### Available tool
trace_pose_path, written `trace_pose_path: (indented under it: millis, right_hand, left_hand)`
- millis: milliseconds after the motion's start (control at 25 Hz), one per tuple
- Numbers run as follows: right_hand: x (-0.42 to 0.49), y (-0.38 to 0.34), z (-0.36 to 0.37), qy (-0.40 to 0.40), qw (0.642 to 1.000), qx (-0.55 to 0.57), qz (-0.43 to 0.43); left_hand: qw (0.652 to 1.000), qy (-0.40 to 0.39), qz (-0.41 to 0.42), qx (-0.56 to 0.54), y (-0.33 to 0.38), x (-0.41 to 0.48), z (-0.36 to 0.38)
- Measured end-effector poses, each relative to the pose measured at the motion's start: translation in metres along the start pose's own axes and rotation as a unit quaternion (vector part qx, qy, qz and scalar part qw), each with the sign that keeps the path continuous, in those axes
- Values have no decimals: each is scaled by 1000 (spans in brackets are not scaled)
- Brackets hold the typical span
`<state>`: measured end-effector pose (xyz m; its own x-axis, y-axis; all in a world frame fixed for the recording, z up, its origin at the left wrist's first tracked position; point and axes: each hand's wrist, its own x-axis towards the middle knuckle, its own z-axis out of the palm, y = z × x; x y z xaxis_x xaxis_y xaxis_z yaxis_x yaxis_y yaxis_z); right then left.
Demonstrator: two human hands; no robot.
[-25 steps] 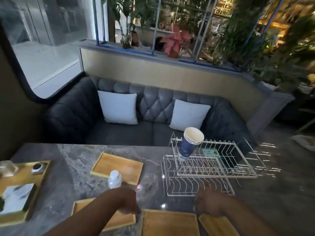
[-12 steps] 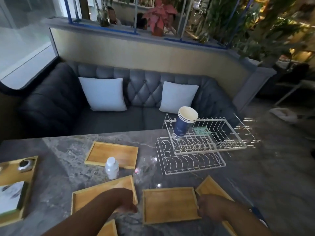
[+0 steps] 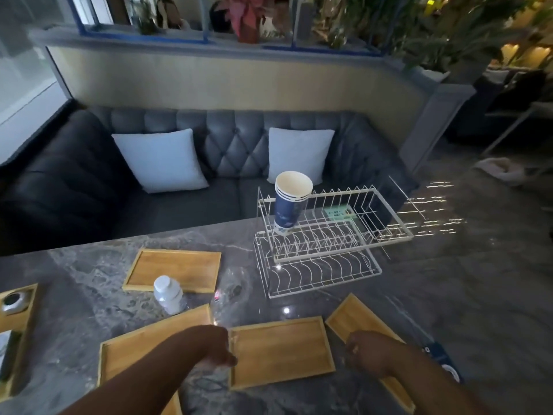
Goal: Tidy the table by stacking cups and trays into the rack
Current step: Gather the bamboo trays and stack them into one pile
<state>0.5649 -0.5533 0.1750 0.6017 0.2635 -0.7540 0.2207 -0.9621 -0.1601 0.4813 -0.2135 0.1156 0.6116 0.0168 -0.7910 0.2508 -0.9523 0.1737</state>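
Left hand (image 3: 217, 351): fingers curled at the middle tray's (image 3: 281, 351) left edge — actual grip unclear.
Right hand (image 3: 369, 350): loosely curled over the right tray (image 3: 356, 320).
Stacked cups (image 3: 290, 202): tilted in the rack's (image 3: 335, 235) upper tier.

Grey marbled counter (image 3: 89, 295), glossy, with light reflections. Small white-capped clear plastic bottle (image 3: 168, 294) stands upright on the counter. At the left frame edge, a metal-rimmed round object (image 3: 13, 301), identity unclear. Beyond the far counter edge: dark grey tufted sofa (image 3: 233, 142). Two white cushions lean against its backrest, the left cushion (image 3: 161, 160) and the right cushion (image 3: 299, 154), well apart. Above the sofa, a beige wall with a ledge; red-leaved plant (image 3: 247, 16) on the ledge behind blue-framed glass. Green foliage (image 3: 425, 34) upper right.
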Motion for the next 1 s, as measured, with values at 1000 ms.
trace_pose_path:
  millis: [1000]
  right_hand:
    - [43, 244, 85, -33, 970, 195, 141]
  left_hand:
    - [974, 26, 134, 181, 285, 160, -12]
